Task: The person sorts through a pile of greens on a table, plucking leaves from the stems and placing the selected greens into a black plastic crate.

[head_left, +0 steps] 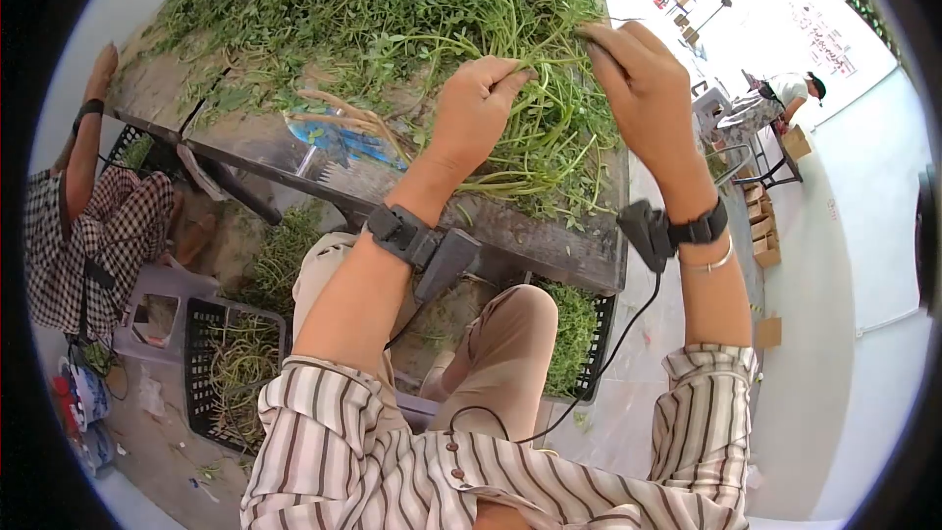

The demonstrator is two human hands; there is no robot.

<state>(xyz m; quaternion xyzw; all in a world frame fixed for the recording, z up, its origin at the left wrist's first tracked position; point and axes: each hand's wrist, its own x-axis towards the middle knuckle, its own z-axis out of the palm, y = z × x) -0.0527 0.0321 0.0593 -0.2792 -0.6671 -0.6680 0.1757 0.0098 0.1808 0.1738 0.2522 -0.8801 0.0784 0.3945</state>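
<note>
Left hand (478,108): pinched shut on green stems (549,128) above the table's near edge.
Right hand (643,88): closed on the same bunch's top — a hard tug could snap thin stems.
Wrist cables (599,363): may snag.
Table (549,245): heaped greens beyond.
Crate (211,373): below left.
Seated person (108,226): far left.

Both forearms reach up and forward from rolled-back striped sleeves, bare from elbow to wrist. The left hand (478,108) is curled in a loose fist, back of the hand toward the camera, thumb and fingertips pinched together at its upper right. The right hand (643,83) is raised slightly higher, fingers bent inward to the left, its grip closed. Each wrist wears a dark strap; the 2 hands are near each other, not touching.
</note>
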